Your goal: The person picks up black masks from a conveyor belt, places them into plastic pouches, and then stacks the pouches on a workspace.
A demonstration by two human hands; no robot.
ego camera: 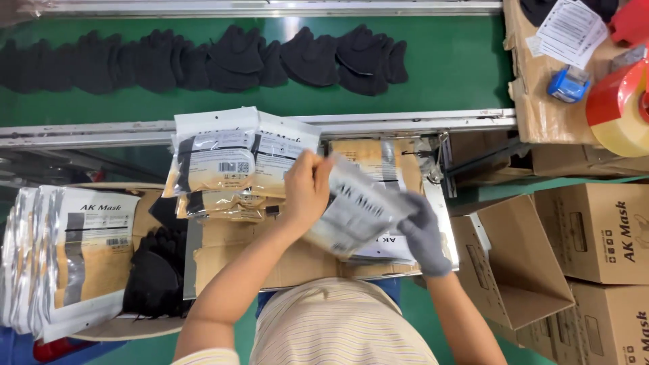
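— Running across the top: green conveyor belt (439,67) with a row of black masks (203,61), metal rail (405,122) along its near edge. Room below?

— Little. Cardboard-covered surface (230,250) is crowded: filled pouches (216,159) stacked at its far edge, empty pouches (61,257) piled left, loose black masks (155,270) between. An open carton (514,270) stands just right.

— The pouch in hand?

— Flat mask pouch (362,206), tilted, above the surface's right half, between both hands.

— Grips?

— Left hand (305,189), bare, pinches its upper left corner. Right hand (422,233), grey-gloved, closed on its lower right edge.
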